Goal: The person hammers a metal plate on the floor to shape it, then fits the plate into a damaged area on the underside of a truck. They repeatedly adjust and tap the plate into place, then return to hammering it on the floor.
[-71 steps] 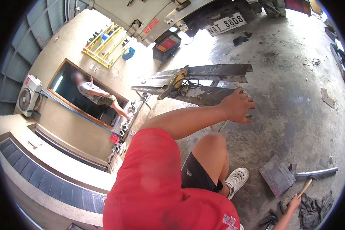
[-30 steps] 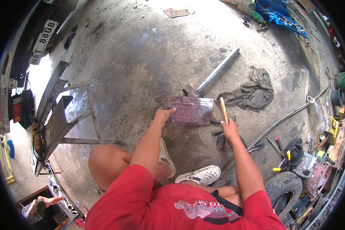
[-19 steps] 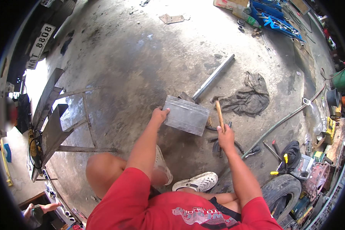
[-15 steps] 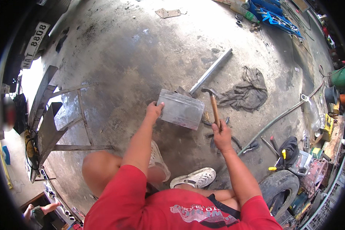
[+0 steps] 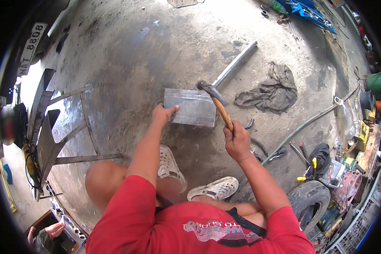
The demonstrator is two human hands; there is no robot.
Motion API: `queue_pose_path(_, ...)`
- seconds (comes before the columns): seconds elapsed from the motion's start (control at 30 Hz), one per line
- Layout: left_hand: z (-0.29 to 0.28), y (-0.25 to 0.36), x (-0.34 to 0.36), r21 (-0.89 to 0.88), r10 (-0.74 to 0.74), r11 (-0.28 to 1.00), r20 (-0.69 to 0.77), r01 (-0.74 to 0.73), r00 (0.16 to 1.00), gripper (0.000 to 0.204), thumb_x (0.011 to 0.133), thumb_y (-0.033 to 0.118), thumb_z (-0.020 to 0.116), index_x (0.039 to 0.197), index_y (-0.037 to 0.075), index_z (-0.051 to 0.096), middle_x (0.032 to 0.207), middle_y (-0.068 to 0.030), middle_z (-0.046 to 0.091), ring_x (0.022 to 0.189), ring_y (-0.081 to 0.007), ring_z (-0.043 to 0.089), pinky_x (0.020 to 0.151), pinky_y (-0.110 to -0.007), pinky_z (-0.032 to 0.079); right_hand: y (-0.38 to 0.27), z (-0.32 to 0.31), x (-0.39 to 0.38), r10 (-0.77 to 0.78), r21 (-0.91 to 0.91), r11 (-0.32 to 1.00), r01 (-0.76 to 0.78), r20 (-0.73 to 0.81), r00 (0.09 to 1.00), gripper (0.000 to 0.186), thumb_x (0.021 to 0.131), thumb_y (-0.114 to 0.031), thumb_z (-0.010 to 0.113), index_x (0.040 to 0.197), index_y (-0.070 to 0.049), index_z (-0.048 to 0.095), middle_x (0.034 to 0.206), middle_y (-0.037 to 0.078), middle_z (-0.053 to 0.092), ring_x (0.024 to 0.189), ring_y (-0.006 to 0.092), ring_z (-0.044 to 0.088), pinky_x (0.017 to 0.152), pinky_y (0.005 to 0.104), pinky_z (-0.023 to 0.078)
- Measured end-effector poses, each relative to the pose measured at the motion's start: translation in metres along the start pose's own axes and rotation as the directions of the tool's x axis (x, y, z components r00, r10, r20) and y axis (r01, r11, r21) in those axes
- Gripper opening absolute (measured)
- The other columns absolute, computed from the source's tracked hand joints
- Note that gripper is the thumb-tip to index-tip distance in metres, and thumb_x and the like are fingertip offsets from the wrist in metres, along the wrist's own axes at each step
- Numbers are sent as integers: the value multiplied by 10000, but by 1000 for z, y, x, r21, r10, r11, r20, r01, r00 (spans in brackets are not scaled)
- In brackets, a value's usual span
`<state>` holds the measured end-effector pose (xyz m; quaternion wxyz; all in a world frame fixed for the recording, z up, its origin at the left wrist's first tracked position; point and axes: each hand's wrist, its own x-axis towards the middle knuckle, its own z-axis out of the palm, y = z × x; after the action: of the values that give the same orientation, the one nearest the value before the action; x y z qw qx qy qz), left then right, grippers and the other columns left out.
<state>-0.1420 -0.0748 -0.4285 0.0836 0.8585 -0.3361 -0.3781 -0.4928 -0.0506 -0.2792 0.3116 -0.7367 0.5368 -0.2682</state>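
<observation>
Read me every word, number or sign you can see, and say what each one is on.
I won't copy out wording, but lettering shows here:
White plate at upper left: dark letters and numbers, legible.
Red shirt: pale lettering across the front, partly distorted by folds.
Metal sheet and hammer: no lettering I can make out.

Glare whitens the far floor (image 5: pixel 228 23) while fisheye distortion bends darkened edges

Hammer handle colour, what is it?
The hammer handle is orange-brown; it shows best in the head view.
</observation>
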Motion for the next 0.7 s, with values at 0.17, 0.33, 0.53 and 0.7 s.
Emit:
queue_pose_path(0.17, -2, 11, -17, 36, -46, 998, 40, 45, 998, 1042, 700, 688, 877, 1344, -97, 643, 1288, -278, 710, 1215, -383, 693, 1021, -447, 544, 33, 27, -7, 10, -135, 991, 5, 112, 994, 242, 975, -210, 701, 1042, -35, 548, 862, 221, 688, 776, 463, 681, 665, 522, 536)
queue_pose_path(0.33, 10, 15, -18, -10, -34, 999, 30, 34, 999, 1037, 684, 726, 860, 1323, -67, 667, 1291, -265, 713, 1228, -378, 685, 1037, -458, 535, 68, 47, -10, 341, -433, 882, -188, 309, 888, 274, 1000, -296, 648, 1062, -41, 568, 925, 238, 717, 865, 464, 707, 733, 567, 545)
queue_pose_path(0.53, -3, 7, -30, -7, -88, 996, 25, 88, 996, 1060, 711, 694, 868, 1363, -107, 628, 1311, -291, 695, 1237, -392, 680, 1041, -440, 532, 15, 33, 3, -155, -50, 986, 156, 28, 988, 325, 1026, -363, 588, 1076, -43, 559, 852, 251, 726, 810, 468, 717, 756, 594, 546)
queue_pose_path(0.7, 2, 22, -26, -8, -73, 997, 24, 73, 997, 1036, 713, 690, 867, 1347, -98, 643, 1265, -286, 716, 1199, -392, 698, 1026, -448, 538, 64, 47, 2, 343, -455, 865, -213, 225, 912, 276, 980, -269, 644, 1108, -38, 564, 860, 257, 716, 809, 466, 707, 720, 564, 546)
